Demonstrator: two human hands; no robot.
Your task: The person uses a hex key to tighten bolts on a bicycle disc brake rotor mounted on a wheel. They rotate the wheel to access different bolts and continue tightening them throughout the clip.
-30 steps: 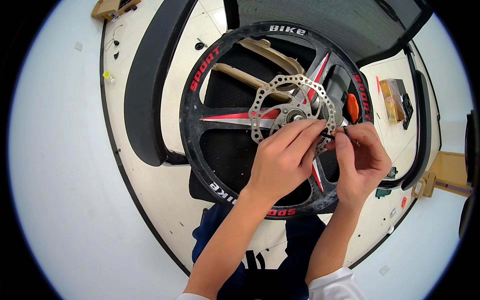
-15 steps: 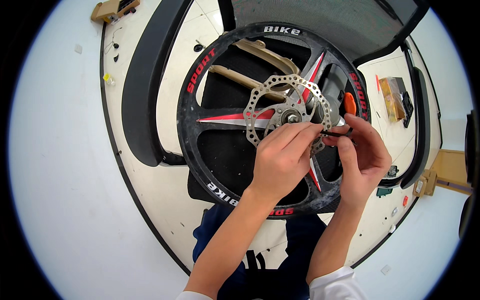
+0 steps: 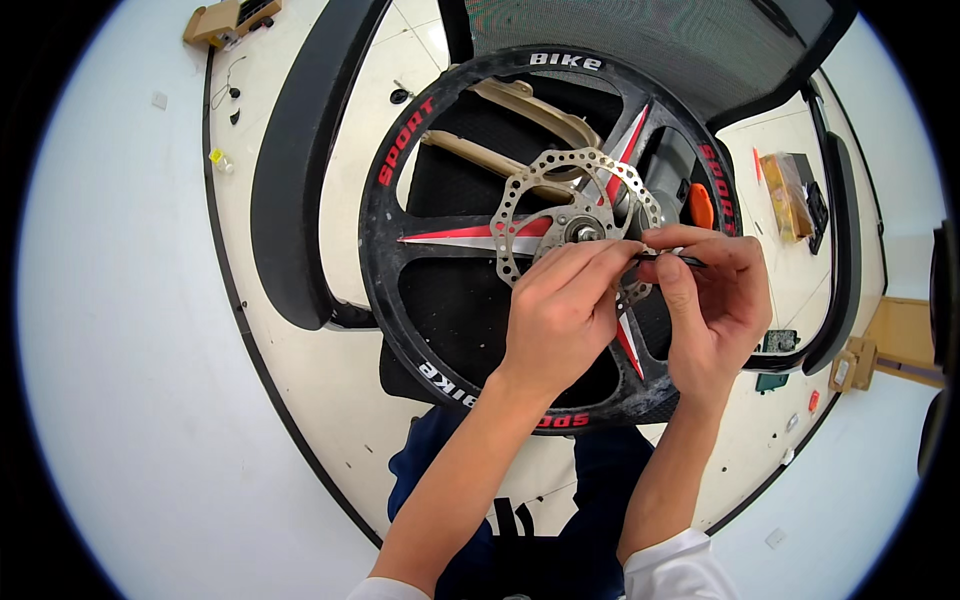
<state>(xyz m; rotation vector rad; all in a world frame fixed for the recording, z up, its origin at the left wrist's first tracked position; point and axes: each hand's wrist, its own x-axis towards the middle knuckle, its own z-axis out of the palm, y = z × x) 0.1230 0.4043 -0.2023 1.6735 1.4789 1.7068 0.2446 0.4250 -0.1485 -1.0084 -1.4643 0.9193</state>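
A black bicycle wheel (image 3: 377, 240) with red-and-white spokes lies flat on a chair seat. On its hub sits a silver disc brake rotor (image 3: 507, 215), drilled with small holes; the axle end (image 3: 588, 234) sticks up in the middle. Over the rotor's near right edge, my left hand (image 3: 560, 315) pinches one end of a thin black hex key (image 3: 692, 261). My right hand (image 3: 718, 315) grips the same key farther right between thumb and fingers. The fingertips cover part of the key, and whether its tip touches the rotor is hidden.
Beige fork legs (image 3: 530, 105) and an orange-handled tool (image 3: 700, 205) show under and through the wheel. Black armrests (image 3: 285, 190) flank the seat, with a mesh backrest (image 3: 640, 40) beyond. On the floor are a yellow package (image 3: 785, 195) and cardboard boxes (image 3: 852, 365).
My right hand has moved left and closed its fingers onto the hex key, nearer my left fingertips. My left hand stays almost where it was.
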